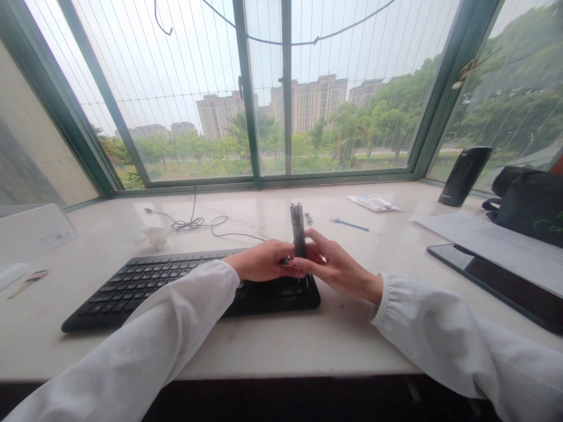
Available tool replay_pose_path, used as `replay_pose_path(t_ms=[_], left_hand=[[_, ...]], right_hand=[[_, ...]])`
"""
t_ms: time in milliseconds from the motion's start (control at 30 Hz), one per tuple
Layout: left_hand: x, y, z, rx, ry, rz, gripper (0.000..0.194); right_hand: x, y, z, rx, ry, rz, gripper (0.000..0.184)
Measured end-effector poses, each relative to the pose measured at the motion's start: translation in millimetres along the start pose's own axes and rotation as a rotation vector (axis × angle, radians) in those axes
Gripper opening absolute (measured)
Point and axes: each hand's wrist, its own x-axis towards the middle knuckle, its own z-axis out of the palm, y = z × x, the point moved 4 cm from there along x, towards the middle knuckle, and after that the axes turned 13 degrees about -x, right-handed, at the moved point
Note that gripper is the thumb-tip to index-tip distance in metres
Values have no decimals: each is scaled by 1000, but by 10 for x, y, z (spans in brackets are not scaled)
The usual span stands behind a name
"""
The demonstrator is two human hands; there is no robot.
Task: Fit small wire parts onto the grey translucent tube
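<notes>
The left hand (263,261) and right hand (338,265) together grip a narrow dark-grey upright bar (298,225) over the right end of a black rectangular keyboard (145,278) on the white table (281,351).

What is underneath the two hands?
The right part of the black keyboard and white tabletop. The left hand and right hand cover some keys, which cannot be seen, and hide part of the dark piece they hold.
</notes>
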Motion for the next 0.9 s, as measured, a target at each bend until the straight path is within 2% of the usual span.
replay_pose_path(t_ms=[200, 400, 667, 900], left_hand=[[11, 55, -12, 6, -25, 38, 39], [27, 30, -17, 11, -21, -13, 38], [31, 21, -32, 54, -28, 39, 36], [49, -22, -38, 38, -24, 8, 38]], right_hand=[[-1, 15, -2, -54, 8, -19, 30], [3, 40, 14, -12, -6, -21, 31], [8, 66, 28, 114, -30, -12, 34], [9, 48, 19, 77, -13, -23, 32]])
